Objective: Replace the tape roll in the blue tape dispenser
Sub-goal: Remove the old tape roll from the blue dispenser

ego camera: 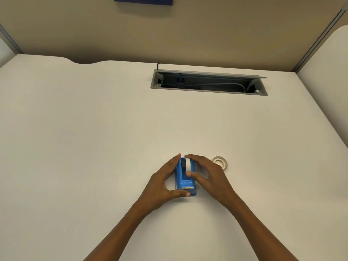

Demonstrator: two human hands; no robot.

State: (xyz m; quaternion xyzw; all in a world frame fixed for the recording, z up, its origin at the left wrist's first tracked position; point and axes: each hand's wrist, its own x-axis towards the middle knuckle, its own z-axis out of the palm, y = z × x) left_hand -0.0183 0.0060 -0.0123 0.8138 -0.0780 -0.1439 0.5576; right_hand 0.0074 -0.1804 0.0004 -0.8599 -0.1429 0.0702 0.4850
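Note:
The blue tape dispenser [185, 182] stands on the white desk [94, 138], its metal cutter facing me. A white tape roll [187, 165] sits upright in its back cradle. My left hand [165, 183] grips the dispenser's left side, thumb at the front corner and fingers along the back. My right hand [209, 176] pinches the white roll between its thumb in front and fingers behind. A second, translucent tape roll [220, 162] lies flat on the desk just right of my right hand, partly hidden by it.
An open grey cable tray [208, 83] with cords inside is set into the desk at the back. A beige partition wall [169, 34] rises behind it, with a dark sign at the top edge.

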